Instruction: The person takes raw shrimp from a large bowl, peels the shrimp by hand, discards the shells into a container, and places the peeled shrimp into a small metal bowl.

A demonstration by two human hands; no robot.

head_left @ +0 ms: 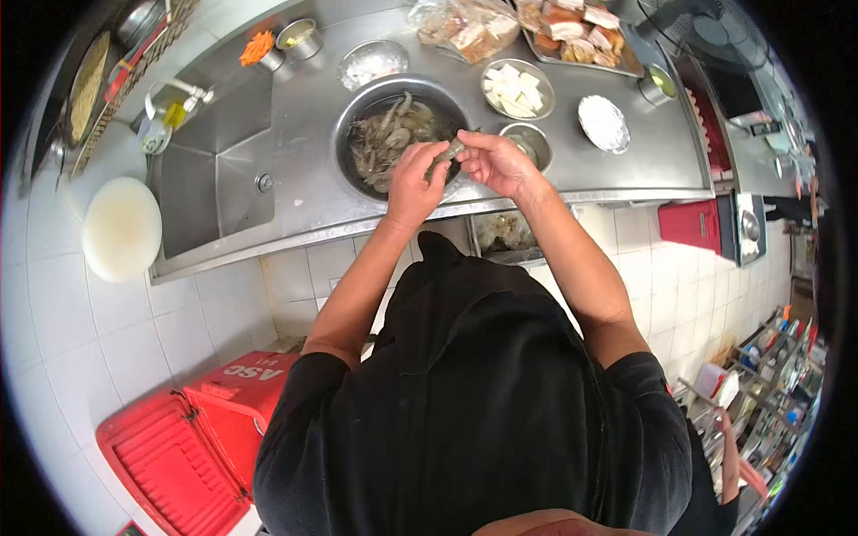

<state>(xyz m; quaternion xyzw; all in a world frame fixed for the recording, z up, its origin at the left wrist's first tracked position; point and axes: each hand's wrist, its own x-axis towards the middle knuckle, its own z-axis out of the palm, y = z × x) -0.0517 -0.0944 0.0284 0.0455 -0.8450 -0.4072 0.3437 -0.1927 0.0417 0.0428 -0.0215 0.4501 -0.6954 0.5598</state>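
A large metal bowl on the steel counter holds a heap of grey raw shrimp. Over its right rim, my left hand grips one grey shrimp between thumb and fingers. My right hand pinches the upper right end of that same shrimp, its other fingers curled. Just behind my right hand sits a small metal bowl, partly covered by the hand. A bowl of white cut pieces stands beyond it.
The sink lies at left, near a round white board. Behind are cups with orange shreds, a plastic bag and a meat tray. A foil-like bowl stands right. Part of another person shows lower right.
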